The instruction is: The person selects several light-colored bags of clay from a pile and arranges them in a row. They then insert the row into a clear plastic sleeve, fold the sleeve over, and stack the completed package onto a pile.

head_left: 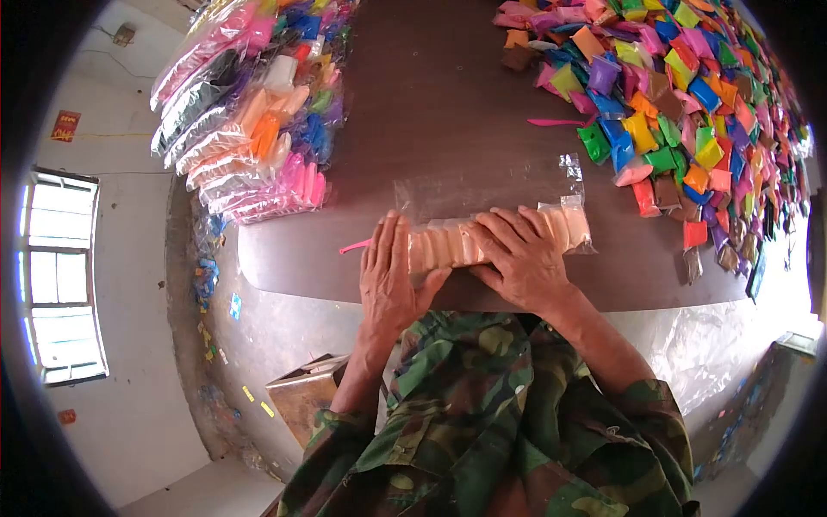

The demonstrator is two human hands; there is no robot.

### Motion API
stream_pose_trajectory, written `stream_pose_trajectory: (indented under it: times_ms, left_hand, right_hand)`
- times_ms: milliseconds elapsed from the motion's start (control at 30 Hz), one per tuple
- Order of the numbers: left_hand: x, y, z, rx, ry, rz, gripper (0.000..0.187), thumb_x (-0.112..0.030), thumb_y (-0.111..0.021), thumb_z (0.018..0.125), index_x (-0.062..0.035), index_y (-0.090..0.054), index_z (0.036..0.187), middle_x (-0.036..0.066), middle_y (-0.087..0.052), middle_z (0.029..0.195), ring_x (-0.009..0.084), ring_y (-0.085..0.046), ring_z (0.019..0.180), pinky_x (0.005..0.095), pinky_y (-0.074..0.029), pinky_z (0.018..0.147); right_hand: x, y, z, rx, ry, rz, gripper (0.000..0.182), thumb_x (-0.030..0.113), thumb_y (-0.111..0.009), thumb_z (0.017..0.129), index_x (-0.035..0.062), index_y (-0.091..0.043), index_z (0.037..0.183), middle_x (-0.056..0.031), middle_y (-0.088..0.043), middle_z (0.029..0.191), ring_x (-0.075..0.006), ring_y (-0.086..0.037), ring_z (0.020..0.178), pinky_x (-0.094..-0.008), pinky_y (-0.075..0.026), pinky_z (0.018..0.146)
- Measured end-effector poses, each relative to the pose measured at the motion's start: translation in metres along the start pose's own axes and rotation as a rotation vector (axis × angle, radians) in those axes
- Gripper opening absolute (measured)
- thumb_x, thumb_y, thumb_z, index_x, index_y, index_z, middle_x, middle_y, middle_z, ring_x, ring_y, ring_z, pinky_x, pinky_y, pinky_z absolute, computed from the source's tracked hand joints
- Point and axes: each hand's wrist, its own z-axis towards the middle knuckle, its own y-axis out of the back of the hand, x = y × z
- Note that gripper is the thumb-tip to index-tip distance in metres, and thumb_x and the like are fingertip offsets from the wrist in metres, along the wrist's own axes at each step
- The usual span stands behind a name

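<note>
A row of peach-coloured packets lies in a clear plastic bag near the table's front edge. The bag's empty part spreads flat behind the row. My left hand rests against the row's left end, fingers stretched out and thumb apart along the near side. Across the right part of the row lies my right hand, its fingers spread over the packets and its thumb at the near side. A thin pink plastic stick pokes out left of my left hand, partly hidden by it.
Filled clear bags of packets are stacked at the table's left. A big heap of small colourful packets covers the right side, with another pink stick beside it. Below the dark table stands an open box.
</note>
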Motion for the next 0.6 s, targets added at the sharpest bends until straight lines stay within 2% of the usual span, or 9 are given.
stream_pose_trajectory:
  times_ms: [233,333,467,600]
  left_hand:
    - [-0.032,-0.015,0.008,0.054,-0.124,-0.068,0.078,-0.045,-0.079,0.098,0.0025,-0.054,0.156,0.024,-0.049,0.165,0.0431,-0.045,0.155,0.0564,-0.035,0.126]
    - [-0.020,-0.024,0.007,0.059,-0.127,-0.001,0.076,-0.042,-0.080,0.097,0.0002,-0.056,0.155,0.022,-0.050,0.165,0.0414,-0.047,0.154,0.0556,-0.035,0.127]
    - [-0.010,-0.017,0.004,0.048,0.009,-0.016,0.075,-0.040,-0.080,0.097,0.0006,-0.055,0.156,0.024,-0.051,0.164,0.0439,-0.047,0.153,0.0564,-0.037,0.126]
    - [-0.027,-0.005,0.011,0.001,-0.088,0.080,0.073,-0.042,-0.078,0.098,0.0020,-0.057,0.153,0.025,-0.049,0.164,0.0446,-0.049,0.150,0.0556,-0.040,0.123]
  right_hand:
    - [0.001,-0.001,-0.001,0.017,-0.010,-0.011,0.069,0.030,-0.090,0.081,0.0097,-0.068,0.143,-0.0052,-0.063,0.147,-0.0245,-0.056,0.142,-0.0500,-0.036,0.125]
    - [-0.002,-0.004,-0.002,0.002,-0.009,0.002,0.069,0.030,-0.090,0.080,0.0095,-0.068,0.142,-0.0051,-0.064,0.147,-0.0242,-0.056,0.142,-0.0498,-0.036,0.125]
    - [-0.002,-0.004,-0.001,-0.017,-0.015,0.028,0.067,0.030,-0.089,0.081,0.0095,-0.069,0.142,-0.0054,-0.064,0.147,-0.0244,-0.056,0.142,-0.0490,-0.035,0.126]
    - [-0.001,-0.002,-0.002,-0.023,-0.024,0.060,0.066,0.029,-0.086,0.083,0.0079,-0.067,0.143,-0.0070,-0.064,0.147,-0.0253,-0.057,0.142,-0.0487,-0.035,0.126]
